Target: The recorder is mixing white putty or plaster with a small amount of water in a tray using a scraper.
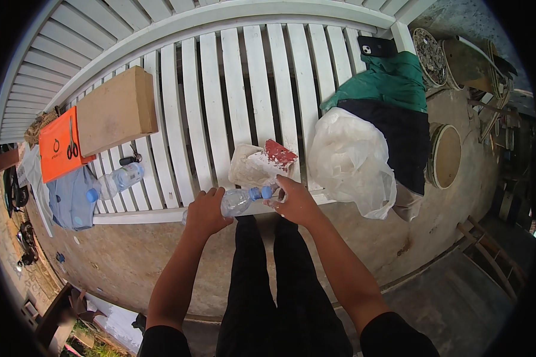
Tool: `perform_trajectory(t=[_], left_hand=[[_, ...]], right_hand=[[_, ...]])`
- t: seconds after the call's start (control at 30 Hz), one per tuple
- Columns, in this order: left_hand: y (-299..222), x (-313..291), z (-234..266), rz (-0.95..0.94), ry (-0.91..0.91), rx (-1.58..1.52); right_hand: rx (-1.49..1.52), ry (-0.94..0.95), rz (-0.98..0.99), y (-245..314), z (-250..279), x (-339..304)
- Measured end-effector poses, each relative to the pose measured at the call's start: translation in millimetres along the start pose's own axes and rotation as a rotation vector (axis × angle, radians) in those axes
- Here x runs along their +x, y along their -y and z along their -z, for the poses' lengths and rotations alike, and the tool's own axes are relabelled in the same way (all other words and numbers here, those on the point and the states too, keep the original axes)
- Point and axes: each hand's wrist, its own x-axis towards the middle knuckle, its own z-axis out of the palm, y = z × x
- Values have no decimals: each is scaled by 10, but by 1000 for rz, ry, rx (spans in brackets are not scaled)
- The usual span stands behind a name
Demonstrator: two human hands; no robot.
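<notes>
A clear plastic bottle (236, 203) lies sideways above the bench's front edge, gripped round its body by my left hand (207, 213). Its blue cap (260, 193) points to the right. My right hand (294, 202) has its thumb and fingers curled about the cap end, with whitish smears on the skin. Just beyond the bottle sits a whitish plastic tub (242, 166), holding white material and a red, white-smeared piece (280, 154) whose kind I cannot make out.
On the white slatted bench (211, 83) lie a cardboard box (116, 107), an orange packet (58, 146) with scissors (72, 143), keys (131, 159) and another bottle (122, 181). To the right are a white plastic bag (351, 160), green-and-black cloth (387, 89) and a phone (376, 46).
</notes>
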Motion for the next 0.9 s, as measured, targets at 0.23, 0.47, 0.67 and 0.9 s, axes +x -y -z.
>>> perform_trajectory(t=[0.23, 0.47, 0.67, 0.9], left_hand=[[-10, -32, -46, -97, -63, -59], [-37, -89, -9, -117, -95, -74], [-167, -119, 17, -113, -205, -126], [-20, -165, 49, 13, -538, -453]], right_hand=[[-19, 49, 22, 89, 5, -17], [-182, 100, 11, 375, 93, 25], [-368, -46, 49, 347, -74, 6], [-74, -137, -286, 550, 103, 61]])
